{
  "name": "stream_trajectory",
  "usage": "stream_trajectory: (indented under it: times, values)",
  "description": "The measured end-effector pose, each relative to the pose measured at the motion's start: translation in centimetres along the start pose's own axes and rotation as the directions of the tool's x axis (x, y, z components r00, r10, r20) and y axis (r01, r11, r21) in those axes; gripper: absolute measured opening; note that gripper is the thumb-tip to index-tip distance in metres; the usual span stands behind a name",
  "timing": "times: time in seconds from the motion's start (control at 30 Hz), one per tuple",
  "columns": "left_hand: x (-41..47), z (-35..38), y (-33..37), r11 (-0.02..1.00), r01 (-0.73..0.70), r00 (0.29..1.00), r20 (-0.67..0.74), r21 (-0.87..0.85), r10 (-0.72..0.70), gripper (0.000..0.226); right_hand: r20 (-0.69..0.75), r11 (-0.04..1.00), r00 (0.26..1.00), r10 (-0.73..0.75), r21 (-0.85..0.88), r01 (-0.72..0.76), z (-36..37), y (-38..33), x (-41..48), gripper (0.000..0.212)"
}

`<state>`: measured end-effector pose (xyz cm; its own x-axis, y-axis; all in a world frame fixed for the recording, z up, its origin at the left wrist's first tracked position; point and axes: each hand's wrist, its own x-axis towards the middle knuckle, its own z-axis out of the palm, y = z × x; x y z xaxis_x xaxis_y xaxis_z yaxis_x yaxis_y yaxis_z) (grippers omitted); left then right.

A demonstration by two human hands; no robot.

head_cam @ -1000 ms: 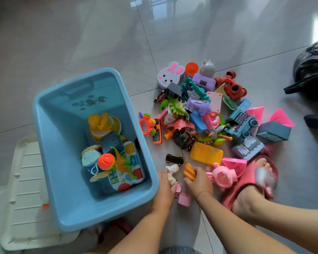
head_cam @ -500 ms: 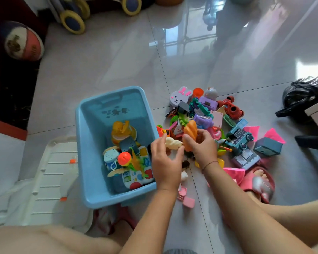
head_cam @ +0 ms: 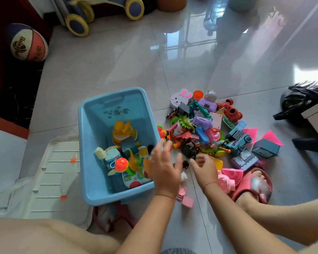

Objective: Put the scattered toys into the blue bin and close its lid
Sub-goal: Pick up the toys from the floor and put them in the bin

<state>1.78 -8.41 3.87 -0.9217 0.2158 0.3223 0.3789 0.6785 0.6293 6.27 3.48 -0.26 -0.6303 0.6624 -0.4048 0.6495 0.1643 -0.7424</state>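
The blue bin (head_cam: 84, 143) stands open on the tiled floor, holding several toys, among them a yellow one (head_cam: 124, 132) and a small white figure (head_cam: 99, 153). Its white lid (head_cam: 57, 171) lies flat on the floor to its left. A pile of scattered toys (head_cam: 200, 125) sits right of the bin, including a bunny box (head_cam: 180, 99) and a blue cash register (head_cam: 237, 142). My left hand (head_cam: 163, 165) hovers over the bin's right rim with spread, empty fingers. My right hand (head_cam: 204, 165), loosely curled and empty, hangs above a small black car (head_cam: 184, 164).
A small white figure (head_cam: 184, 176) and pink blocks (head_cam: 185, 198) lie near my wrists. My foot in a pink slipper (head_cam: 253, 184) rests by the pile. A basketball (head_cam: 28, 43) and ride-on toy (head_cam: 99, 13) stand far back; a black bag (head_cam: 305, 96) lies at right.
Both hands picked up a white toy and an orange toy from the floor, carried them left to the bin and let go. The white toy now lies in the bin.
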Motion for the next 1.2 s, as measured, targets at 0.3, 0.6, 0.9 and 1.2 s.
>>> stream_trajectory:
  times: [0.3,0.6,0.9,1.2]
  values:
    - [-9.0,5.2,-3.8,0.94,0.02,0.604,0.745,0.341,-0.284,0.067,0.461,0.819,0.832,0.309,-0.574,0.013,2.4,10.2,-4.5,0.073]
    - [-5.6,8.6,-5.2,0.898,-0.185,0.452,0.846,0.398,-0.282,0.064,0.438,0.822,0.851,0.289,-0.569,0.014,3.4,11.7,-3.7,0.056]
    - [-4.0,11.5,-6.0,0.879,-0.122,0.45,0.815,0.46,-0.364,0.042,0.43,0.814,0.876,0.219,-0.576,0.079,3.3,12.4,-2.4,0.035]
    - [-4.1,11.4,-4.1,0.94,0.222,0.525,0.781,0.258,-0.339,0.03,0.078,0.914,0.985,0.156,-0.39,-0.114,1.1,10.6,1.5,0.015]
